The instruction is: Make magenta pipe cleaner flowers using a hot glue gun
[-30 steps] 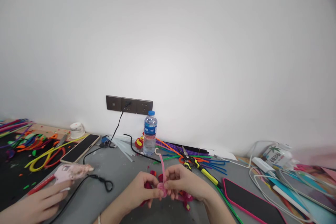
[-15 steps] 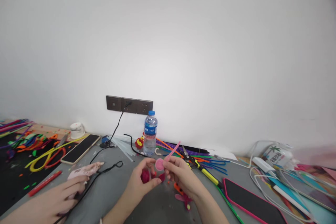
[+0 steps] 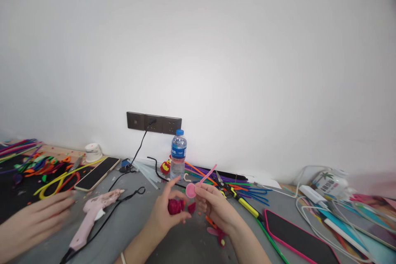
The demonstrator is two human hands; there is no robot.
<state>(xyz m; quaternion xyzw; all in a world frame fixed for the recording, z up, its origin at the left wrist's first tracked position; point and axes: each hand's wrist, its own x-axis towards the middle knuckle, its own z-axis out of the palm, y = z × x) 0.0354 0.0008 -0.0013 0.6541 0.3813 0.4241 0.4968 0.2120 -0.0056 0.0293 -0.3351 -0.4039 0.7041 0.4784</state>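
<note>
My right hand [image 3: 215, 206] pinches a pink pipe cleaner [image 3: 191, 190], whose end is wound into a flat round disc, with a straight tail pointing up to the right. Just left of the disc, my left hand [image 3: 163, 212] has its fingers and thumb spread apart. A dark red fuzzy bundle [image 3: 175, 206] shows in the gap between them, seemingly not gripped. A smaller dark red piece [image 3: 192, 208] lies beside it. Below my right hand is a small magenta and orange pipe-cleaner figure [image 3: 220, 236], partly covered by the wrist.
Another person's hand [image 3: 40, 222] is at the left, near a pink glue gun [image 3: 89, 214] lying on its side. A water bottle [image 3: 178, 154] stands by the wall. Scissors [image 3: 227, 187], a yellow cutter [image 3: 247, 207], pipe cleaners [image 3: 253, 194] and phones [image 3: 297, 237] lie around.
My left hand's fingers have opened away from the pink disc, which stays in my right hand. The other person's hand has let go of the glue gun and moved left.
</note>
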